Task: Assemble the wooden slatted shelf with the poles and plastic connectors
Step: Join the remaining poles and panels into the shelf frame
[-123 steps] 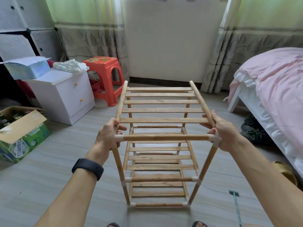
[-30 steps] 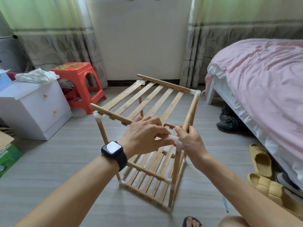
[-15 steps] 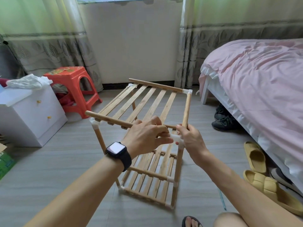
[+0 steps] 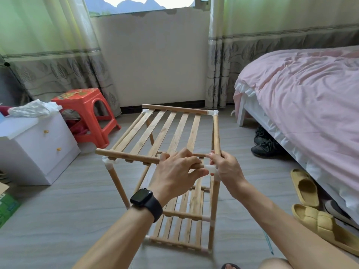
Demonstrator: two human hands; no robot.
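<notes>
The wooden slatted shelf [image 4: 171,133] stands upright on the floor in front of me, with several tiers joined by poles and white plastic connectors. My left hand [image 4: 176,171] grips the near top pole [image 4: 126,156] close to its right end. My right hand [image 4: 226,167] holds the near right corner, fingers curled round the white connector [image 4: 210,168] and the side pole [image 4: 216,133]. The near left connector [image 4: 107,162] and far right connector [image 4: 212,113] are visible. Lower tiers [image 4: 180,216] show beneath my arms.
A bed with a pink cover [image 4: 310,94] is close on the right, with yellow slippers [image 4: 310,206] and dark shoes [image 4: 266,144] beside it. A white drawer cabinet [image 4: 37,148] and a red stool [image 4: 85,113] stand at left. A cardboard box [image 4: 5,202] sits at the far left edge.
Over four seconds the shelf has turned and both hands have shifted to its near right corner. In the last half second the view rose slightly; the hands keep their hold.
</notes>
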